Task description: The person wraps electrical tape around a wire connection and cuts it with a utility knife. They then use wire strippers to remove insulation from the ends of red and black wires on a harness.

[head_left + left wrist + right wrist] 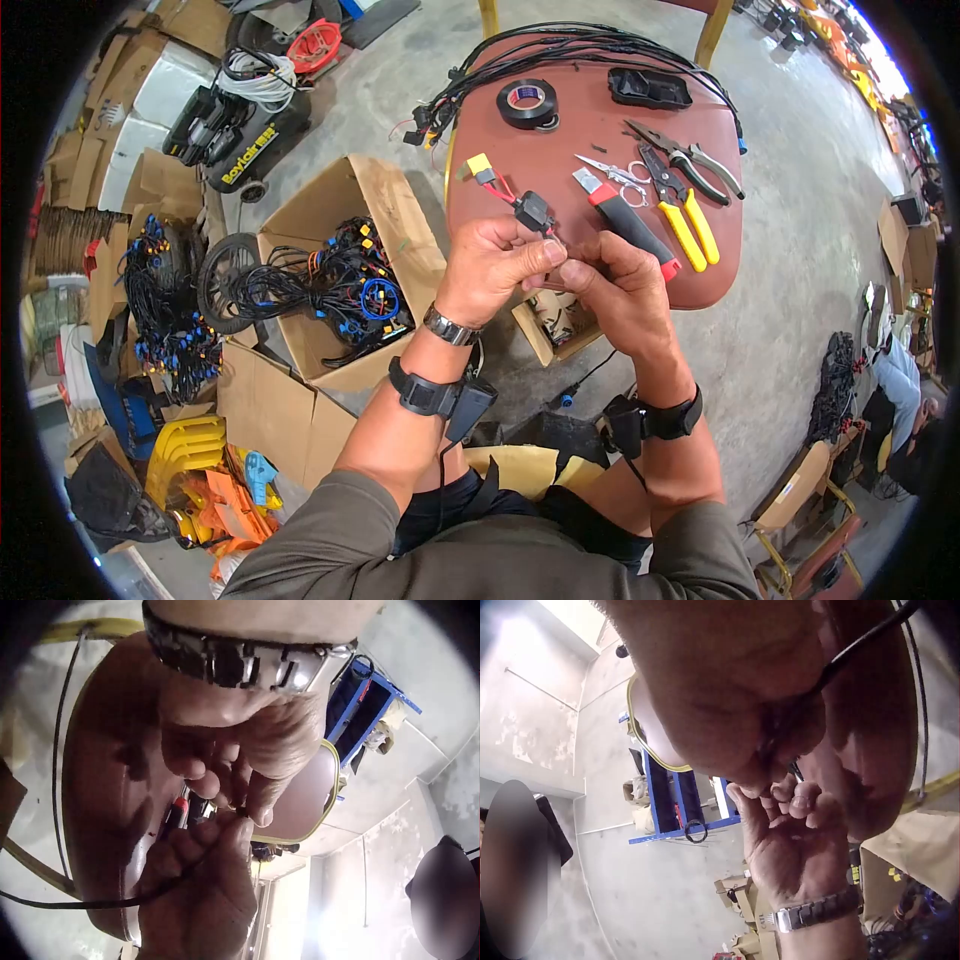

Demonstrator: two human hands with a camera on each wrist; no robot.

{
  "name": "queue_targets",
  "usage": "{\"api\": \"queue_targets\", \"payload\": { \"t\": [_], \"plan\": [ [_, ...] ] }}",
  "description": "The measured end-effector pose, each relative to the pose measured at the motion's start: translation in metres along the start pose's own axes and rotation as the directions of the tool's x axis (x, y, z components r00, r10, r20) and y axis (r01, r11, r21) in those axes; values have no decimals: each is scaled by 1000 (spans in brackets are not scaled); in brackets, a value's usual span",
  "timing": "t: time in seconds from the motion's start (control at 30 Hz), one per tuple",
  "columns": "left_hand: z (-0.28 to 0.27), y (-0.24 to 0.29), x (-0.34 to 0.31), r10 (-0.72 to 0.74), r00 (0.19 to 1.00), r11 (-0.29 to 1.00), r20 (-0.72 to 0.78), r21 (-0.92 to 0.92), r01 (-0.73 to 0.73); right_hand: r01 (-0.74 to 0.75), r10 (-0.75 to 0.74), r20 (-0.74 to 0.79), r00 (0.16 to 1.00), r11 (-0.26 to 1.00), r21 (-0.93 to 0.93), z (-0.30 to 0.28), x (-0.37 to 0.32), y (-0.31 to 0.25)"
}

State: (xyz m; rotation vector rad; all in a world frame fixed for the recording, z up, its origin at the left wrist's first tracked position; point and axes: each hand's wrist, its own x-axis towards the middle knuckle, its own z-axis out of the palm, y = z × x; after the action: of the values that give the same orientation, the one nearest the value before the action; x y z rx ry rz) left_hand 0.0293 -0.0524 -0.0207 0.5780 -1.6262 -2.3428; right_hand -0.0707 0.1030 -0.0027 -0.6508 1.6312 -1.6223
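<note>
In the head view my left hand [485, 265] pinches a short red-and-black wire lead between thumb and fingers. Beyond those fingers stick out the lead's black block [534, 211] and its yellow connector [480, 163]. My right hand [630, 285] meets the left fingertip to fingertip and holds a thin black cable [859, 645], which runs out of its palm in the right wrist view. Both thumbs come together at the wires, and the fingers hide most of the joint. Near the right hand lies a red-and-black utility knife [636, 232] on the brown chair seat [480, 250].
On the seat are black tape [527, 103], a black plastic tray [650, 88], scissors [622, 175], yellow-handled wire strippers [683, 205], pliers [690, 160] and a cable bundle [580, 40]. A cardboard box [310, 195] of cables stands at left, a small box [545, 350] below the hands.
</note>
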Motion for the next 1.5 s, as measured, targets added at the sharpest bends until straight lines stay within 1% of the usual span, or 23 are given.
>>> {"api": "queue_targets", "payload": {
  "t": [0.17, 0.27, 0.37, 0.57, 0.67, 0.77, 0.87, 0.97, 1.03, 1.07, 1.1, 1.17, 1.27, 1.37, 1.5],
  "plan": [
    [3, 3, -2, 38, 999, 998, 12, -47, -38, -48, 44, 65, 997, 997, 55, -5, 2, 1],
    [2, 1, -2, 47, 999, 998, 20, -29, -47, -134, 121, 95, 988, 982, 135, -6, 2, 4],
    [3, 1, -3, 51, 999, 998, 15, -37, -50, -164, 145, 114, 983, 972, 171, -7, 3, 5],
    [1, -2, -3, 65, 998, 998, 26, -1, -65, -194, 153, 195, 969, 958, 211, -11, 5, 7],
    [3, 0, -1, 69, 997, 994, 44, -90, -65, -213, 138, 244, 960, 926, 312, -13, 6, 12],
    [1, -5, 2, 32, 999, 984, -9, -177, -33, -191, 153, 161, 975, 946, 262, -8, 6, 4],
    [-5, -9, 6, 52, 994, 978, -92, -199, -69, -12, 12, 4, 1000, 1000, -15, -3, 6, 3],
    [4, 0, 2, -49, 987, 989, -152, -148, 26, -33, 32, 14, 999, 999, 20, -5, 7, 9],
    [1, -2, 3, -9, 997, 996, -76, -91, 2, -81, 81, 6, 997, 987, 141, -4, 7, 3],
    [0, -2, 3, 10, 999, 998, -36, -63, -12, -100, 100, 6, 995, 981, 164, -4, 8, 2],
    [1, -1, 3, 9, 999, 999, -40, -47, -11, -119, 120, 6, 993, 975, 186, -4, 8, 1],
    [4, 0, 2, 10, 999, 1000, -48, -15, -11, -149, 149, 13, 989, 977, 154, -6, 9, 4],
    [5, -1, 2, -6, 998, 1000, -70, 30, 8, -147, 144, 32, 989, 962, 231, -5, 9, 8],
    [3, -3, 0, 13, 998, 998, -66, 56, -9, -164, 159, 38, 986, 956, 243, -4, 8, 9],
    [1, 3, 0, 44, 998, 989, -33, 143, -39, -204, 193, 68, 979, 944, 258, -8, 8, 10]
  ]
}}
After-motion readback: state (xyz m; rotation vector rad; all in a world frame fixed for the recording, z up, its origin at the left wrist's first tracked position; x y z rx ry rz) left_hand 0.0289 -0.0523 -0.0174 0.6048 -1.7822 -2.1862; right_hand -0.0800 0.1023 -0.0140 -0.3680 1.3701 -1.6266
